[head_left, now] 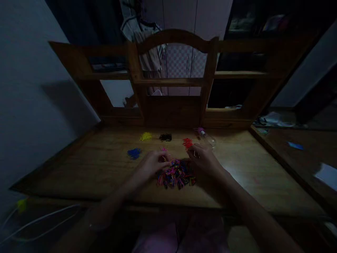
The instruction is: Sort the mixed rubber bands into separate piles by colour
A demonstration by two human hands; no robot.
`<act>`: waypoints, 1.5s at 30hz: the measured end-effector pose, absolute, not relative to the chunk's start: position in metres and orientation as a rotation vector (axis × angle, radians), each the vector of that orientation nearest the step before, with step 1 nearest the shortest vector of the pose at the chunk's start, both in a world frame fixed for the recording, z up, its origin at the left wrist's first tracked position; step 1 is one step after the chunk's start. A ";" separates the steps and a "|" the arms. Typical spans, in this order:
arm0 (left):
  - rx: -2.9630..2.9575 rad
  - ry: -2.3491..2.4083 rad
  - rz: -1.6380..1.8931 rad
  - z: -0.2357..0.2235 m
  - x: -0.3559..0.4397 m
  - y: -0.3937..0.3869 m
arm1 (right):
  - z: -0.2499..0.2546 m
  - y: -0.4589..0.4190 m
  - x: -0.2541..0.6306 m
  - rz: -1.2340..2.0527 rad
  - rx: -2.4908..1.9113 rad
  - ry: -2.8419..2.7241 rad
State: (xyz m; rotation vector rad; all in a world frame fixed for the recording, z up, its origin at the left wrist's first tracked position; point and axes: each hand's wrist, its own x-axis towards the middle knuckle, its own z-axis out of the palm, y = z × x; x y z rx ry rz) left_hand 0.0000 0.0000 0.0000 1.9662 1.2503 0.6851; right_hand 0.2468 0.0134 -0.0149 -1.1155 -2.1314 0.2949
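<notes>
A mixed heap of small thin coloured pieces point(175, 175), resembling little bands, lies on the wooden desk in front of me. At its upper left edge is my left hand point(154, 162), thumb and fingers curled together; what they pinch is too small to name. My right hand point(202, 157) is closed at the fingertips beside a small red pile point(187, 143), its contents unclear in the dim light. Sorted by colour, a yellow pile point(145, 136), a black pile point(165, 137) and a blue pile point(134, 153) lie farther out. Some pink pieces point(163, 149) show just beyond my left fingers.
A clear bulb-shaped container point(210, 141) with a purple end lies behind my right hand. The desk point(100, 168) backs onto a wooden shelf frame point(172, 82). A wall point(31, 88) stands at left; a raised edge point(284, 165) borders the right side.
</notes>
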 end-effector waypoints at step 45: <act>1.432 1.164 0.775 0.013 0.013 -0.012 | -0.001 0.002 0.243 0.642 -0.942 -2.162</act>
